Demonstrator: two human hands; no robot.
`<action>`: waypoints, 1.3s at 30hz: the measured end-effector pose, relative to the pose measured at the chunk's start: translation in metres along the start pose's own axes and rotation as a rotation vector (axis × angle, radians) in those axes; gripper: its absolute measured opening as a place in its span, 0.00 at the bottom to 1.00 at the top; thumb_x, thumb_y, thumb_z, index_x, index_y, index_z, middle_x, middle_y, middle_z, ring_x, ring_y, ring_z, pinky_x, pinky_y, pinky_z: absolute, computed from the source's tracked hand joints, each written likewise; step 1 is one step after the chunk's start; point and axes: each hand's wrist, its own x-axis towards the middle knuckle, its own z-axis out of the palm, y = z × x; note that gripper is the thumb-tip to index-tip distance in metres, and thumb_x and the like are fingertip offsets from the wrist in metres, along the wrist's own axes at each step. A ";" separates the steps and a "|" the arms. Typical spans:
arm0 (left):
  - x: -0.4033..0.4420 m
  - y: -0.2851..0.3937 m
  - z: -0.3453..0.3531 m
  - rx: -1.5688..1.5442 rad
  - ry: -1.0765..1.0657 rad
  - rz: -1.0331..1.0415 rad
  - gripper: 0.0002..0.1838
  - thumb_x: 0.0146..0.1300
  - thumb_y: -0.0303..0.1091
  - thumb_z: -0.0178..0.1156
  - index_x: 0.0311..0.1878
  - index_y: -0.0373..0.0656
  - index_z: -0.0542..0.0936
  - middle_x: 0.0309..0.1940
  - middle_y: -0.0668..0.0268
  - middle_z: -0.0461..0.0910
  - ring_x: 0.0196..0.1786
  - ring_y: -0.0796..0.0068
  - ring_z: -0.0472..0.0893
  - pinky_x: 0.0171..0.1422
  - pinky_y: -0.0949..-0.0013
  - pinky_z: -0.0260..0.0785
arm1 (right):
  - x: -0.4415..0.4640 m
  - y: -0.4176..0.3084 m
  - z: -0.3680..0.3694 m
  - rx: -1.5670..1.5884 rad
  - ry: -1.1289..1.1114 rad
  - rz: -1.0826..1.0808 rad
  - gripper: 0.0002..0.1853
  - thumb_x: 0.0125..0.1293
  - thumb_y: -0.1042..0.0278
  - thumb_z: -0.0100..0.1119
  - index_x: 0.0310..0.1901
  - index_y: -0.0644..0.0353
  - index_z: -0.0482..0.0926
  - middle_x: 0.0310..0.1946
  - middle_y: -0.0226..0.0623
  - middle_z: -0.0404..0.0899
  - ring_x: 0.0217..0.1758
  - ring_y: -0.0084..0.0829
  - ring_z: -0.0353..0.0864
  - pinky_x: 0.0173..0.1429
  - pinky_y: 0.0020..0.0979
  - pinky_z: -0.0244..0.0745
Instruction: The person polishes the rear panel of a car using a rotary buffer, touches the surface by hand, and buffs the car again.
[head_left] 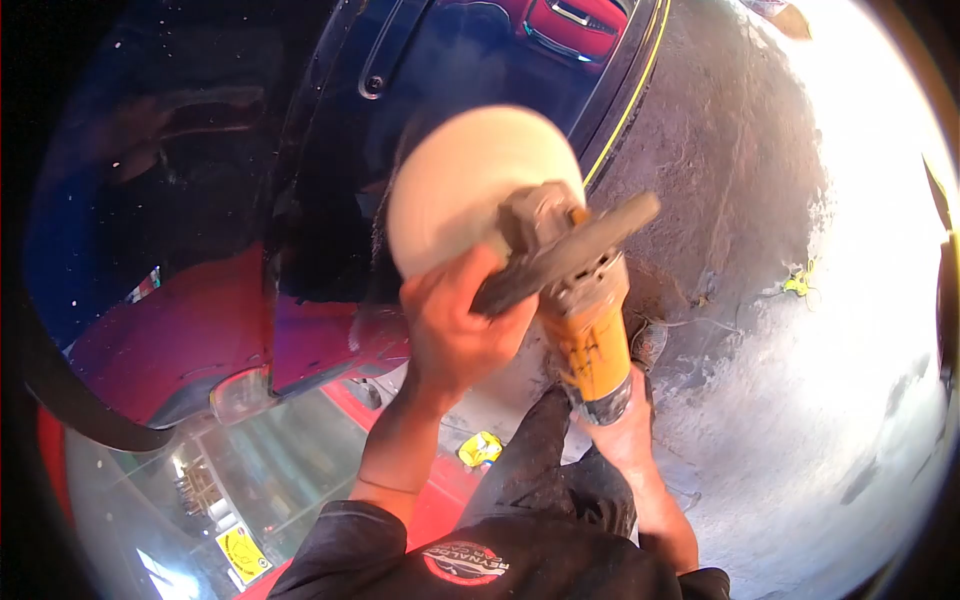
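Note:
A yellow and grey power polisher (592, 350) with a round, pale pad (485, 180) is held over the dark, glossy car panel (440, 90). The pad looks blurred. My left hand (462, 318) is wrapped round the dark bar handle (560, 252) near its left end. At the rear of the polisher's body, my right hand (628, 425) grips the lower end, with its fingers partly hidden behind the tool. Whether the pad touches the panel is hard to tell.
Dusty concrete floor (720, 200) lies to the right, with a yellow-green item (800, 280) on it. A red car with glass (290, 450) is at the lower left. A yellow object (480, 449) lies near my legs.

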 end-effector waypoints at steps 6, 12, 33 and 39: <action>-0.038 -0.004 -0.021 -0.032 -0.026 -0.148 0.12 0.53 0.25 0.71 0.26 0.42 0.74 0.18 0.64 0.76 0.21 0.62 0.79 0.28 0.64 0.67 | -0.031 0.014 0.016 0.044 -0.069 -0.013 0.54 0.49 0.69 0.85 0.76 0.59 0.61 0.58 0.54 0.86 0.63 0.46 0.87 0.67 0.41 0.81; 0.021 -0.007 -0.009 -0.092 0.056 -0.064 0.07 0.56 0.31 0.70 0.33 0.41 0.82 0.25 0.57 0.83 0.32 0.53 0.87 0.38 0.57 0.77 | -0.013 -0.033 -0.005 -0.051 0.024 -0.076 0.48 0.48 0.72 0.83 0.71 0.60 0.67 0.55 0.48 0.88 0.61 0.41 0.88 0.65 0.40 0.80; -0.128 -0.038 -0.064 -0.155 -0.026 -0.269 0.12 0.54 0.37 0.72 0.36 0.45 0.79 0.30 0.58 0.83 0.36 0.48 0.86 0.40 0.50 0.79 | -0.065 -0.002 0.027 -0.346 -0.139 -0.088 0.45 0.45 0.68 0.87 0.65 0.62 0.70 0.55 0.46 0.85 0.61 0.41 0.86 0.66 0.40 0.77; -0.095 -0.037 -0.062 -0.168 -0.042 -0.112 0.15 0.50 0.35 0.76 0.34 0.45 0.77 0.27 0.59 0.82 0.33 0.53 0.86 0.37 0.53 0.78 | -0.053 -0.012 0.012 -0.328 -0.072 -0.150 0.44 0.44 0.70 0.87 0.63 0.62 0.71 0.52 0.42 0.86 0.58 0.38 0.86 0.64 0.39 0.78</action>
